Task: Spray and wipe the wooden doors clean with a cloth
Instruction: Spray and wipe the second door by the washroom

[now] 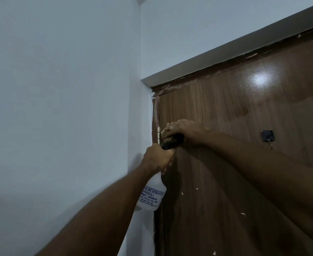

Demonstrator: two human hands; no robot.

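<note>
A brown wooden door (244, 111) fills the right half of the view, glossy and wet-streaked near its top. My left hand (158, 158) grips the neck of a white spray bottle (151, 193) with a black nozzle (172, 142), held close to the door's hinge edge. Just above it my right hand (181, 129) presses a tan cloth (167, 138) against the door beside the hinge (158, 134). Most of the cloth is hidden under the hand.
A pale wall (59, 108) takes up the left side and meets the door frame (154, 115), which is smeared with white paint. A small dark hook (267, 136) is fixed on the door to the right. White paint specks dot the lower door.
</note>
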